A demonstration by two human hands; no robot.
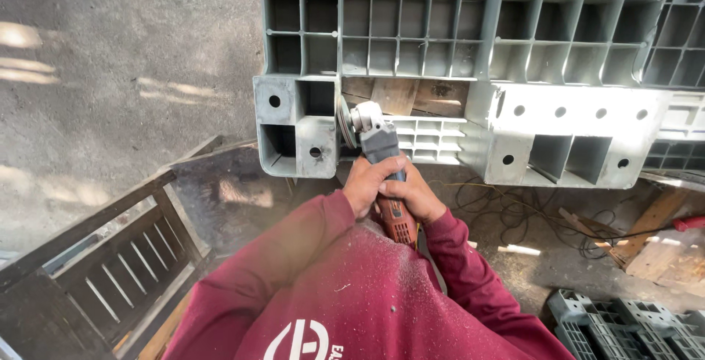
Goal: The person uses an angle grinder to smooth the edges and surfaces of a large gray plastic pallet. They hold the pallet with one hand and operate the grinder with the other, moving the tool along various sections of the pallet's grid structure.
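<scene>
Both hands grip an angle grinder at the centre of the frame; the left hand wraps the grey body from the left, fingers clenched round it, and the right hand closes over the orange rear part just below, fingers likewise clamped on the tool; the two hands touch each other. The grinder's long axis runs nearly straight up the frame, tilted a little to the left, head away from the person and tail toward the dusty red shirt; its disc stands on edge at the upper left of the head, meeting the grey plastic pallet at the right side of the corner block, just left of an opening where a wooden board shows. To cut well here, I judge the disc should stay in one plane without twisting, with both hands firm and light, steady pressure, and the cable, which lies in loops on the ground at right of centre, kept behind the tool. A dark wooden frame sits at lower left; another grey pallet lies at lower right; wood scraps lie at the right edge.
</scene>
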